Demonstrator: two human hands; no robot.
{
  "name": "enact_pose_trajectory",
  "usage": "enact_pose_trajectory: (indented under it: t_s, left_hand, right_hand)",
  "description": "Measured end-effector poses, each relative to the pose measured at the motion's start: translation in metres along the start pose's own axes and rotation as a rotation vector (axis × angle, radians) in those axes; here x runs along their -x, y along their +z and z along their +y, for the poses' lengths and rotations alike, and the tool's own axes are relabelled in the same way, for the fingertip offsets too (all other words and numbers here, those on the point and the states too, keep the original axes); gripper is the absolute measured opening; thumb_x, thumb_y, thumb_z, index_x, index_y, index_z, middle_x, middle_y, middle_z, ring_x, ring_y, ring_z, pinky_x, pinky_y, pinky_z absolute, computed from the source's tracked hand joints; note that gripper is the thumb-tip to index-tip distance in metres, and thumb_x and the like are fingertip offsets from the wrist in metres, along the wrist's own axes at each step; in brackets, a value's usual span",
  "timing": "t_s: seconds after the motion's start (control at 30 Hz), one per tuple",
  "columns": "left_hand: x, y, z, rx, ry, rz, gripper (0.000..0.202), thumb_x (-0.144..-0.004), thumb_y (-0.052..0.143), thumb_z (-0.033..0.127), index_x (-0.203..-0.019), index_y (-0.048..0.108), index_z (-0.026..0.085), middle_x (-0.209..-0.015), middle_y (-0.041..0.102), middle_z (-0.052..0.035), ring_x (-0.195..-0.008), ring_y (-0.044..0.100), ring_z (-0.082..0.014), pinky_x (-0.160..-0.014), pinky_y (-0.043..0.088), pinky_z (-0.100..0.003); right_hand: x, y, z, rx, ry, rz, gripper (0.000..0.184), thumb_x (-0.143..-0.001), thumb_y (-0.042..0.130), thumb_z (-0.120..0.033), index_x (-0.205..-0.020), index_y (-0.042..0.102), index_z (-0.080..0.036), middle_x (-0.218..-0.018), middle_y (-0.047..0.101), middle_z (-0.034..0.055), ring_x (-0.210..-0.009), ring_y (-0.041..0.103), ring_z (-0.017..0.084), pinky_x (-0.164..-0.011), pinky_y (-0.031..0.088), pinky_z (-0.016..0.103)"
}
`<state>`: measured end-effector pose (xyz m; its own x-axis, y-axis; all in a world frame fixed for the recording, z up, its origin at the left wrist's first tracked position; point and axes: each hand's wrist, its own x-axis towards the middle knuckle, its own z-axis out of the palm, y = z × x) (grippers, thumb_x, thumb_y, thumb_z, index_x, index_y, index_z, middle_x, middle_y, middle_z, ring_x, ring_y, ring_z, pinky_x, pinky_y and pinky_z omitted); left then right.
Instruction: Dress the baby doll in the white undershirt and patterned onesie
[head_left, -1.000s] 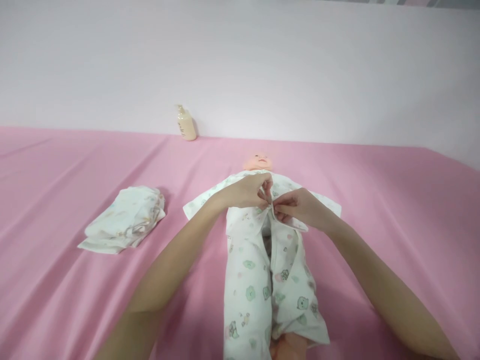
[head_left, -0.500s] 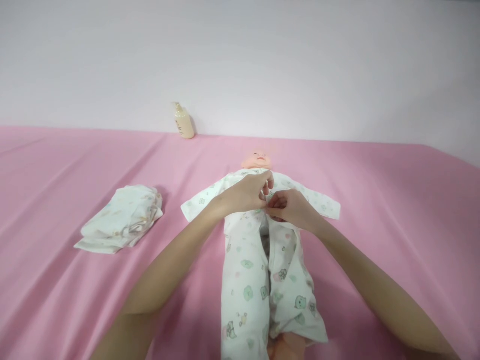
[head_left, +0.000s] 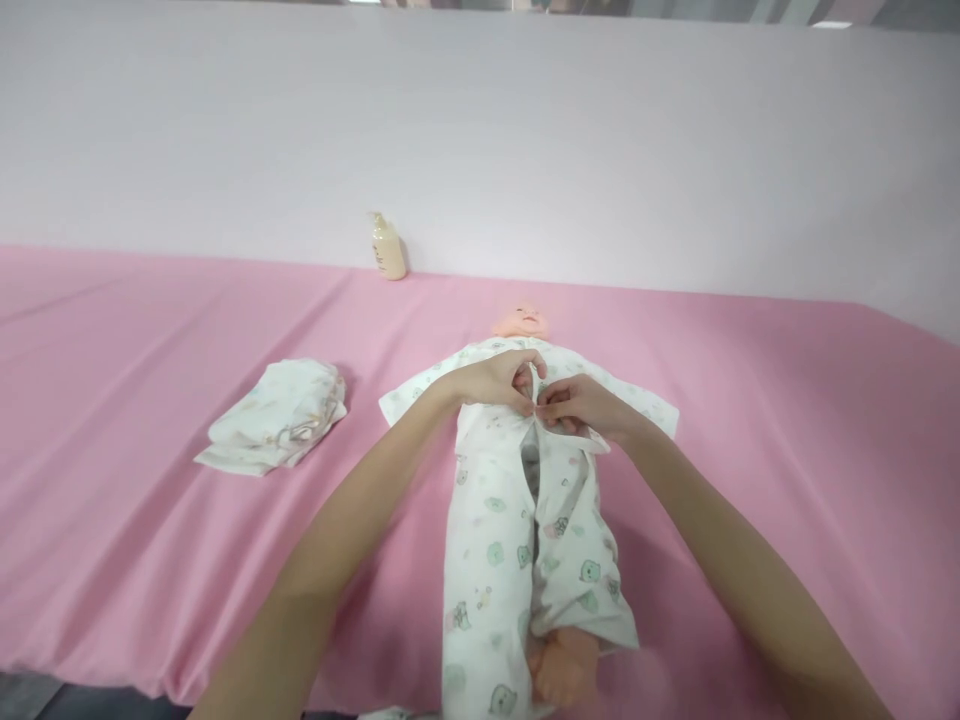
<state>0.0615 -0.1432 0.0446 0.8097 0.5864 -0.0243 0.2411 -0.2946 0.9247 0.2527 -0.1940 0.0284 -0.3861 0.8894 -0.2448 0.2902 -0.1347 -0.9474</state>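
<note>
A baby doll (head_left: 520,321) lies on its back on the pink sheet (head_left: 150,340), head away from me, dressed in a white romper (head_left: 495,540) printed with small green animals. My left hand (head_left: 499,380) and my right hand (head_left: 577,405) meet over the doll's chest, each pinching one edge of the romper's front opening, fingertips almost touching. Below my hands the front gapes open down to the legs. A bare doll foot (head_left: 562,670) sticks out of the right leg near the bottom edge.
A folded stack of white nappies (head_left: 277,415) lies on the sheet to the left of the doll. A cream pump bottle (head_left: 388,247) stands at the back against the pale wall. The sheet's near edge shows at the bottom left.
My head has lifted and pulled back a little, so the doll's foot and the sheet's near edge now show. My hands stay pinched together at the chest of the romper.
</note>
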Motion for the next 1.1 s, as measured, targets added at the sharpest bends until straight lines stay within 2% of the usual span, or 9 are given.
enact_pose_trajectory:
  t_s: [0.1,0.17,0.3,0.37,0.47,0.6,0.83,0.97,1.1]
  left_hand:
    - [0.005,0.01,-0.006,0.06,0.042,0.09,0.04,-0.058,0.069,0.014,-0.091,0.049,0.021,-0.059,0.034,0.0105,-0.051,0.04,-0.0063,-0.053,0.04,-0.021]
    - [0.009,0.023,-0.012,0.012,0.07,0.243,0.036,-0.058,0.068,0.014,-0.089,0.05,0.02,-0.059,0.033,0.0101,-0.051,0.038,-0.006,-0.052,0.038,-0.02]
    - [0.019,0.061,-0.023,-0.286,0.187,0.68,0.013,-0.069,0.057,0.013,-0.079,0.051,0.019,-0.07,0.046,0.0032,-0.066,0.048,-0.0104,-0.065,0.043,-0.024]
    - [0.028,0.079,-0.028,-0.478,0.245,0.779,0.005,-0.074,0.052,0.013,-0.076,0.052,0.018,-0.08,0.054,-0.0015,-0.08,0.052,-0.0144,-0.078,0.044,-0.029]
    - [0.041,0.095,-0.036,-0.641,0.274,0.785,0.014,-0.08,0.052,0.019,-0.093,0.057,0.018,-0.095,0.06,-0.0057,-0.097,0.052,-0.019,-0.092,0.041,-0.034]
    - [0.05,0.104,-0.047,-0.719,0.339,0.772,0.028,-0.085,0.05,0.024,-0.112,0.057,0.021,-0.111,0.059,-0.0062,-0.108,0.051,-0.0197,-0.099,0.039,-0.035]
    - [0.076,0.099,-0.063,-0.794,0.507,0.779,0.033,-0.083,0.052,0.033,-0.113,0.056,0.018,-0.119,0.059,-0.0091,-0.114,0.052,-0.0219,-0.1,0.04,-0.037]
    - [0.091,0.084,-0.07,-0.96,0.55,0.814,0.027,-0.081,0.052,0.034,-0.1,0.059,0.017,-0.102,0.064,-0.0102,-0.099,0.057,-0.0233,-0.09,0.045,-0.039]
    - [0.091,0.082,-0.07,-1.054,0.507,0.87,0.017,-0.086,0.046,0.028,-0.086,0.059,0.018,-0.087,0.065,-0.0091,-0.086,0.058,-0.0216,-0.081,0.046,-0.036]
  right_hand:
    - [0.0,0.003,0.005,-0.112,0.014,0.078,0.018,-0.061,0.074,-0.026,-0.066,0.063,-0.012,-0.053,0.054,-0.0026,-0.043,0.044,0.005,-0.044,0.036,0.019]
    - [0.0,0.008,0.011,-0.166,0.014,0.155,0.017,-0.061,0.072,-0.025,-0.067,0.063,-0.012,-0.055,0.055,-0.0019,-0.044,0.044,0.005,-0.043,0.035,0.019]
    - [0.005,0.026,0.028,-0.154,-0.136,0.506,0.018,-0.067,0.065,-0.028,-0.078,0.056,-0.017,-0.057,0.053,-0.0043,-0.044,0.046,0.008,-0.043,0.036,0.02]
    - [0.011,0.038,0.037,-0.053,-0.247,0.675,0.018,-0.073,0.059,-0.033,-0.083,0.051,-0.02,-0.06,0.051,-0.0052,-0.046,0.048,0.009,-0.045,0.039,0.021]
    - [0.019,0.053,0.048,0.169,-0.406,0.764,0.017,-0.079,0.051,-0.033,-0.09,0.054,-0.02,-0.072,0.055,-0.0017,-0.059,0.053,0.011,-0.058,0.045,0.024]
    - [0.022,0.065,0.058,0.399,-0.614,0.828,0.023,-0.08,0.049,-0.03,-0.093,0.065,-0.018,-0.085,0.058,0.0051,-0.067,0.053,0.015,-0.071,0.046,0.031]
    - [0.029,0.066,0.072,0.558,-0.71,0.806,0.028,-0.07,0.058,-0.025,-0.096,0.067,-0.02,-0.101,0.06,0.0087,-0.1,0.052,0.027,-0.096,0.037,0.044]
    - [0.034,0.059,0.076,0.485,-0.8,0.715,0.034,-0.057,0.052,-0.014,-0.09,0.06,-0.02,-0.105,0.059,0.0078,-0.103,0.053,0.026,-0.096,0.037,0.043]
    - [0.037,0.053,0.075,0.413,-0.715,0.883,0.012,-0.061,0.052,-0.02,-0.072,0.055,-0.02,-0.088,0.06,0.0069,-0.089,0.055,0.023,-0.087,0.042,0.039]
